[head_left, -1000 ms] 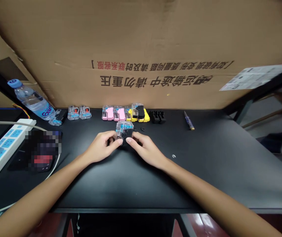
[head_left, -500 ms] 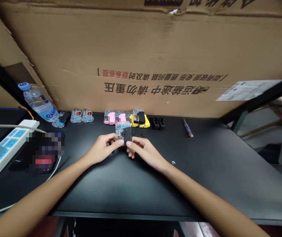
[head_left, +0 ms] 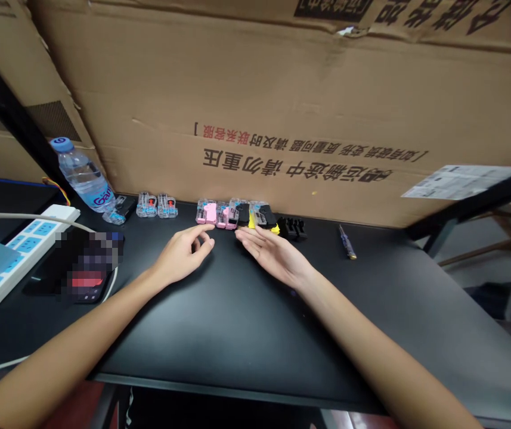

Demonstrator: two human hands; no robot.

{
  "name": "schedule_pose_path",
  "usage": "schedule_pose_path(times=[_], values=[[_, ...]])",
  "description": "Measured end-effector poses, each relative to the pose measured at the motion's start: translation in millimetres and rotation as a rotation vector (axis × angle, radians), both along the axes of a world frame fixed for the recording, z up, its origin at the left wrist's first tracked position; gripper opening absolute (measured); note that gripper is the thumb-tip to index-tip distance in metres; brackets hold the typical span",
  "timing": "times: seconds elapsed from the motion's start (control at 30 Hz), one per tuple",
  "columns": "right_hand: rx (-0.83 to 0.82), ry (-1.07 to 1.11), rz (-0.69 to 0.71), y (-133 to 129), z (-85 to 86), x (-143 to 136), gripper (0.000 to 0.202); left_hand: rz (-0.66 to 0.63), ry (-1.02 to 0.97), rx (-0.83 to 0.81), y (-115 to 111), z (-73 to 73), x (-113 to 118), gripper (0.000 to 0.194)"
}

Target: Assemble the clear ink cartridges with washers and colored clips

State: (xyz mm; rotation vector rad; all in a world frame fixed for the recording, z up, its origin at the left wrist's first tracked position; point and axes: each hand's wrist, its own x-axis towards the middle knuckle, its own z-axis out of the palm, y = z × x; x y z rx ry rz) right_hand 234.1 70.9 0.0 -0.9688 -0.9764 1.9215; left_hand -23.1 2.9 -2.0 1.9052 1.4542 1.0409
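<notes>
My left hand hovers over the black table with fingers loosely curled and apart, nothing in them. My right hand is open, fingers stretched toward a row of small plastic cases; whether the fingertips touch them I cannot tell. At the hand's far side lies a clear-and-black case. Another clear-and-black case rests on yellow pieces. Left of these are a pink-and-clear case and a second pink one. Black plastic parts stand to the right.
Two clear cases with red parts sit farther left, near a water bottle leaning by a black-and-clear case. A white power strip, a phone and a cable lie left. A screwdriver lies right. A cardboard wall bounds the back.
The clear-and-black case that both hands held is now in the row, released. My hands have moved apart and the fingers have opened. The view has shifted slightly.
</notes>
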Motion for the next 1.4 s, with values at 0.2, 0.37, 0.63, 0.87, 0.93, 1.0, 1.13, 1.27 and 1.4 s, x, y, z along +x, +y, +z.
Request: schedule_pose_path(times=[0.2, 0.37, 0.63, 0.87, 0.93, 1.0, 1.13, 1.27, 1.4], values=[[0.128, -0.078, -0.004, -18.1, 10.1, 8.4, 0.031, 0.064, 0.423, 0.164, 1.7, 4.5, -13.2, 0.044], [0.361, -0.292, -0.126, -19.9, 13.5, 23.6, 0.034, 0.286, 0.724, 0.156, 10.9, -5.9, -33.3, 0.061], [0.584, -0.469, -0.275, -3.6, 12.1, 43.5, 0.030, 0.258, 0.829, 0.193, 9.0, 4.0, -35.1, 0.037], [0.773, -0.720, -0.587, 27.3, 13.0, 88.2, 0.022, 0.098, 0.676, 0.181, -2.1, 13.7, -16.6, 0.020], [0.840, -0.855, -0.630, 35.7, 11.6, 104.7, 0.023, -0.085, 0.572, 0.224, -6.9, 10.7, -7.1, 0.020], [0.921, -1.032, -0.605, 41.0, 9.0, 116.7, 0.024, -0.265, 0.459, 0.264, -12.4, 7.6, 3.5, 0.022], [1.078, -1.268, -0.414, 40.8, 2.1, 119.0, 0.028, -0.472, 0.307, 0.273, -19.4, 4.8, 17.2, 0.018], [1.136, -1.383, -0.285, 32.6, -3.2, 104.1, 0.026, -0.471, 0.253, 0.266, -16.6, 3.2, 14.4, 0.017], [1.149, -1.501, -0.309, 30.0, -7.6, 91.0, 0.021, -0.428, 0.230, 0.288, -11.9, 0.7, 8.7, 0.016]])
